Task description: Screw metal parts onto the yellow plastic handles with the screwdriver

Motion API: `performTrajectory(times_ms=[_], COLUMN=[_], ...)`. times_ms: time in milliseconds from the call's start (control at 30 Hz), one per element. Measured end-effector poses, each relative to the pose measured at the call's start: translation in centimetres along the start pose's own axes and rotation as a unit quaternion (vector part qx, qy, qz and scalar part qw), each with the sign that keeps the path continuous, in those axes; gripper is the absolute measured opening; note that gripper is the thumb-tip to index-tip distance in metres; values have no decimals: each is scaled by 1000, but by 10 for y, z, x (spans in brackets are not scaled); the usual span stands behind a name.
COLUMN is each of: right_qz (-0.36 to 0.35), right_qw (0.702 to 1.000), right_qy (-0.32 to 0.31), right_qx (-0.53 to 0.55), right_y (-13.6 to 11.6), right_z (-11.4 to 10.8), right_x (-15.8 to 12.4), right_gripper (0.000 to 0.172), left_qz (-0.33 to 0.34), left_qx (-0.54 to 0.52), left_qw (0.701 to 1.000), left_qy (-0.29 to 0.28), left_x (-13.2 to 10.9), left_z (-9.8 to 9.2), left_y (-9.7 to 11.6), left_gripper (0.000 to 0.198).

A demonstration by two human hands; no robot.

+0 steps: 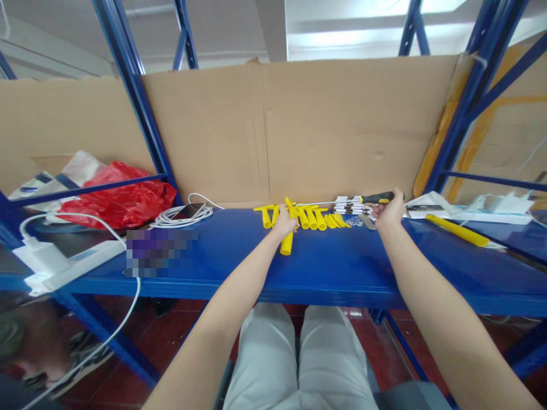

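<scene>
My left hand is closed around a yellow T-shaped plastic handle, held above the blue shelf. In my right hand is a screwdriver with a black and yellow grip. Its long shaft points left, and the tip lies close to the handle's top; whether they touch I cannot tell. Behind the left hand stand several similar yellow handles in a row. Smaller yellow pieces lie to their right, beside a scatter of tiny pale parts. Under the screwdriver shaft sits a stack of white-and-dark pieces.
A blue shelf top runs across, with a cardboard sheet upright behind it. A red plastic bag, a coiled white cable and a power strip lie left. On the right is a yellow tube. A person's foot shows lower left.
</scene>
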State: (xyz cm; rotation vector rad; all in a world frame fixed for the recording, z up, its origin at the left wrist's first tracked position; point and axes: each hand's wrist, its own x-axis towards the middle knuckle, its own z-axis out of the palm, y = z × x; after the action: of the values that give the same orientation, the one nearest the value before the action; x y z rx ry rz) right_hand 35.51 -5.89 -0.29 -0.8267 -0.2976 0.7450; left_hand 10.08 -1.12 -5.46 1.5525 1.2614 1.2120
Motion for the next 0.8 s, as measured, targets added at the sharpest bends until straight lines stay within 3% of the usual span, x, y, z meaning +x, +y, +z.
performTrajectory(times_ms=[267, 633, 800], right_qz=[4, 4, -3], right_qw=[1000, 1000, 1000], right_qy=[28, 22, 6], right_qx=[-1, -2, -15], right_y=[-1, 2, 4], right_z=[1, -3, -5], right_x=[-3, 5, 12], right_gripper=[34, 31, 42], left_qz=[-5, -19, -28], left_qx=[-37, -97, -132], left_qw=[999, 995, 990], left_qy=[-10, -29, -31], left_x=[-10, -12, -11], left_z=[5, 6, 6], left_y=[9, 12, 12], left_gripper=[63, 67, 69])
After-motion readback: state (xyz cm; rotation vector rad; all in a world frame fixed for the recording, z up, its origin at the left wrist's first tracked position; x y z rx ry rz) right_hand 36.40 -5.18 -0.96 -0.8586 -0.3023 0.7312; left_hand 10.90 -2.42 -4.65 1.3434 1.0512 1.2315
